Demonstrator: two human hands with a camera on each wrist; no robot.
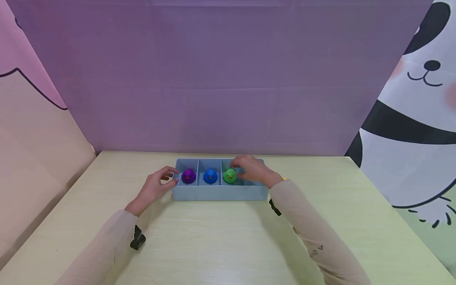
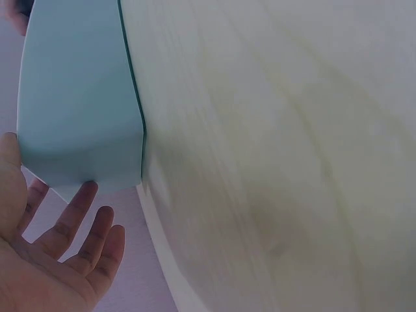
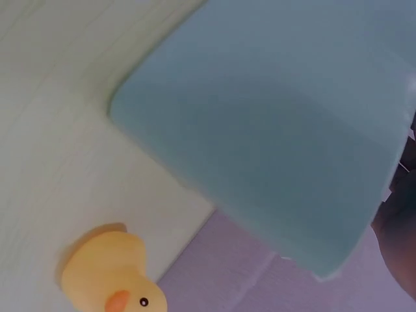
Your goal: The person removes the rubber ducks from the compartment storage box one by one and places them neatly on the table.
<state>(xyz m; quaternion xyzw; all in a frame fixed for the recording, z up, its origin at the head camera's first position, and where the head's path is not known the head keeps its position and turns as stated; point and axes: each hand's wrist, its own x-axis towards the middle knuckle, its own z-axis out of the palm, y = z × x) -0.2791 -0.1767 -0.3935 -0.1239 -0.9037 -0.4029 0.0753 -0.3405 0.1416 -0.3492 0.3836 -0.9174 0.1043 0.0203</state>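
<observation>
A blue-grey divided tray [image 1: 217, 193] stands on the pale green worktop [image 1: 221, 245], near the worktop's far edge and about midway between its left and right edges. The tray has four compartments in a row. The first from the left holds a purple duck [image 1: 188, 176], the second a blue duck [image 1: 210, 176], the third a green duck [image 1: 230, 175]. The fourth compartment is largely covered by the right hand.

Left hand [image 1: 156, 187]: positioned at the left end of the tray. The fingers [image 2: 71, 214] are spread and relaxed; the fingertips are at the tray's left end wall, though contact cannot be confirmed. In the left wrist view the palm faces the tray's corner, and the grip holds nothing.

Right hand [image 1: 251, 169]: positioned over the right part of the tray, fingers bent downward, fingertips just beside the green duck. The pictures do not show whether the grip pinches the duck or merely rests next to it.

A yellow duck [image 3: 114, 270] lies on the worktop just beyond the tray's right end; it is visible only in the right wrist view, apart from the tray wall [image 3: 273, 130].

Both forearms wear beige sleeves [image 1: 306, 229]. A purple backdrop [image 1: 221, 79] rises behind the worktop's far edge.
</observation>
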